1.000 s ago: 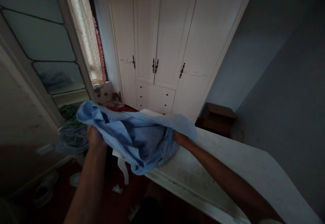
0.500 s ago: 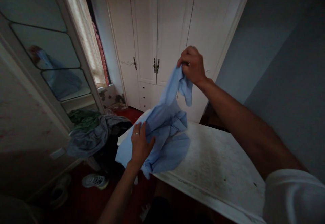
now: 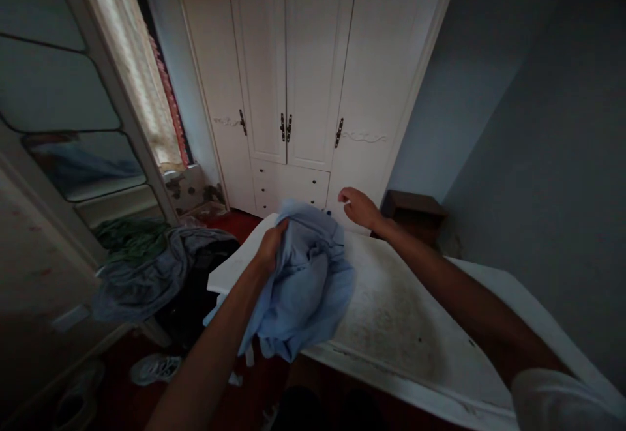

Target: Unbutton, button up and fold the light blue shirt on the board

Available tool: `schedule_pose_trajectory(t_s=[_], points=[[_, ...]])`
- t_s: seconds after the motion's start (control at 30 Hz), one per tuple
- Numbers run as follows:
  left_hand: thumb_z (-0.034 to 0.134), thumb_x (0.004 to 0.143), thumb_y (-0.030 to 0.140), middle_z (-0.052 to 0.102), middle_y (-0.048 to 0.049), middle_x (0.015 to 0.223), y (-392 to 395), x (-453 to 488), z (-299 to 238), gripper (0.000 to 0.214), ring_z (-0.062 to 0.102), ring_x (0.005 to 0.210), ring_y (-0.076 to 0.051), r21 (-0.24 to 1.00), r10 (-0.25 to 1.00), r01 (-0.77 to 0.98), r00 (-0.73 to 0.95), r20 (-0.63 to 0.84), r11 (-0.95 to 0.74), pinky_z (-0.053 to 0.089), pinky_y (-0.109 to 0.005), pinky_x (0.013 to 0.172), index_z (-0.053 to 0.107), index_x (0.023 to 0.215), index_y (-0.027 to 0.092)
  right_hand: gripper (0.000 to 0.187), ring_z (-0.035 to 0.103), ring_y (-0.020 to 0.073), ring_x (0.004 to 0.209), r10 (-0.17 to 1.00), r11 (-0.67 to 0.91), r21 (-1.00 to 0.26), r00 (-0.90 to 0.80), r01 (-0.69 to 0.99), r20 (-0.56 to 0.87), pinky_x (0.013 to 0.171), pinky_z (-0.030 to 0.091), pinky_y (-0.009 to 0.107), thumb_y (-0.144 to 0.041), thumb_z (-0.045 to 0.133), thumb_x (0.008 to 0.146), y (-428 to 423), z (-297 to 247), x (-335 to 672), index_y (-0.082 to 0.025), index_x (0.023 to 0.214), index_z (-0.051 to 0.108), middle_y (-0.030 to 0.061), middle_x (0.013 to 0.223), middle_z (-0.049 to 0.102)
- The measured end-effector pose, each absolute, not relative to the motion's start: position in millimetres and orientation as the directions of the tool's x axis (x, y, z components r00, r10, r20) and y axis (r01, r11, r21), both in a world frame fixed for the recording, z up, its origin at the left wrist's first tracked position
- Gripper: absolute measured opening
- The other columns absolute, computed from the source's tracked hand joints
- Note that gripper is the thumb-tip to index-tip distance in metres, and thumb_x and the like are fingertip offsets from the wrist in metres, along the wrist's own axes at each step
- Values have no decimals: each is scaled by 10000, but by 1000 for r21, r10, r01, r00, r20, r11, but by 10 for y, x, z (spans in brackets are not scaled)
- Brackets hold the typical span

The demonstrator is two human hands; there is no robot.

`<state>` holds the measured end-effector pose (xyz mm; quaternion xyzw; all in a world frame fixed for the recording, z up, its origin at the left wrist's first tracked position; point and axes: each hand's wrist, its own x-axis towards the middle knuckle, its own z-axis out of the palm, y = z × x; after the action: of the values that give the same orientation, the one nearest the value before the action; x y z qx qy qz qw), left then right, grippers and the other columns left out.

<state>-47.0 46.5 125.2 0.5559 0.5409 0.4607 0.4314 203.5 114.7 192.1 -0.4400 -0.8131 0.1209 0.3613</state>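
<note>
A light-blue shirt [image 3: 306,281] lies bunched on the white tabletop [image 3: 391,313], with its lower folds hanging over the front edge. My left hand [image 3: 272,243] grips the cloth at the shirt's upper left, thumb on top and the other fingers hidden behind the fabric. Just right of the shirt and apart from it, my right hand [image 3: 362,209] hovers above the table with fingers loosely curled and a gap to the thumb. Nothing shows in it.
A white wardrobe [image 3: 313,79] stands behind the table. Grey and green clothes [image 3: 161,258] are heaped at left below a mirrored panel [image 3: 88,163]. A sneaker [image 3: 155,369] rests on the red floor. A small brown cabinet [image 3: 415,212] stands at the back right.
My right hand has let go of the raised part of the shirt and come down. The lifted cloth has dropped into a bunch. My left hand has moved up and closed on the fabric.
</note>
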Motion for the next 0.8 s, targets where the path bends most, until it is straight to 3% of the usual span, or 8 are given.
schedule_pose_trajectory(t_s=[0.13,0.3,0.4,0.43,0.5,0.6,0.67,0.8], points=[[364,850,690,717,-152,1075,374,-375,1522,727,673,1029,-290,963,999,-265,-11,-49,44,517,-444,962,575,1263,130,167,589,186,703,907,414,-699,-199,583,371,719,502,326,-88,435,722,903,1419,2097,-237,661,479,14,688,609],[370,847,698,712,-145,1090,261,-133,1718,743,648,1083,-303,944,1000,-331,7,19,-15,499,-451,1005,559,1280,123,127,639,178,654,960,258,-859,-218,443,176,541,498,273,-286,444,844,531,1167,2039,-232,785,543,32,738,667],[377,835,714,713,-142,1085,190,36,1774,752,635,1104,-317,953,999,-301,15,45,-38,496,-458,1012,576,1259,125,460,675,205,774,880,31,-974,-468,226,-81,576,544,303,-609,445,870,314,1233,2005,-199,1011,599,79,886,694],[378,832,718,713,-139,1084,166,100,1796,750,628,1115,-323,955,998,-293,20,56,-48,493,-465,1014,582,1251,130,583,675,224,865,815,-41,-988,-568,151,-120,626,562,329,-702,450,833,251,1272,2004,-196,1083,595,98,977,689],[373,829,731,714,-127,1083,123,242,1866,746,612,1140,-331,953,996,-290,18,93,-84,488,-479,1018,592,1241,148,740,628,257,1060,728,-70,-997,-682,26,-68,759,568,387,-781,531,733,143,1348,2019,-216,1210,554,115,1167,643],[344,832,752,716,-102,1072,95,451,2075,747,594,1169,-328,937,984,-301,-31,176,-177,490,-488,1009,592,1242,178,849,511,258,1247,750,147,-987,-642,-68,156,983,477,416,-600,792,605,43,1425,2080,-264,1319,478,88,1355,539],[307,857,738,719,-83,1051,106,541,2286,729,591,1176,-318,920,966,-294,-84,244,-258,499,-489,991,587,1249,191,769,526,248,1223,794,294,-956,-556,-4,247,1021,444,397,-407,843,596,32,1473,2159,-250,1278,525,69,1326,564],[263,931,622,724,-17,1026,205,457,2724,595,597,1164,-294,888,907,-204,-186,378,-412,506,-501,974,554,1288,245,244,649,207,782,902,329,-907,-374,264,218,719,531,327,-249,688,685,155,1721,2464,-159,911,671,26,838,685]])
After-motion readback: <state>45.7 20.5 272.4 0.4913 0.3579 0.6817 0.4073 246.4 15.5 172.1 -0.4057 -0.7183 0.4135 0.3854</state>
